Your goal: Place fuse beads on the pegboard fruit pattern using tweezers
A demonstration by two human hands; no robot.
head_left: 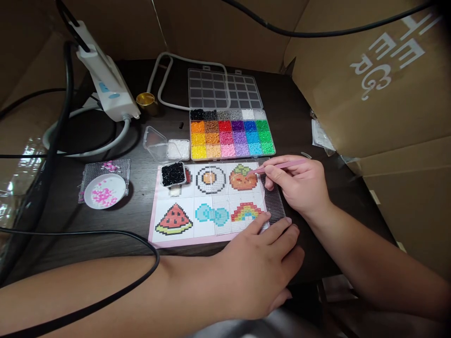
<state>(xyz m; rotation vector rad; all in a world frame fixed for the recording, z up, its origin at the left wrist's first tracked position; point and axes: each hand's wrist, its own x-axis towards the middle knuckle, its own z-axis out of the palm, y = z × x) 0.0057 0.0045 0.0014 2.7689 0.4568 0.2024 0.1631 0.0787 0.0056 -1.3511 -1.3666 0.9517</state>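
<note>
A pattern sheet with pixel pictures lies on the dark table under a clear pegboard. My right hand is closed on pink tweezers; their tip touches the orange fruit design. My left hand lies flat with fingers stretched out, pressing on the pegboard's near right corner by the rainbow design. A small tray of black beads sits on the sheet's top left.
An open bead box with several coloured compartments stands behind the sheet. A small clear box of white beads, a white dish of pink beads on another pegboard, thick cables and cardboard walls surround the table.
</note>
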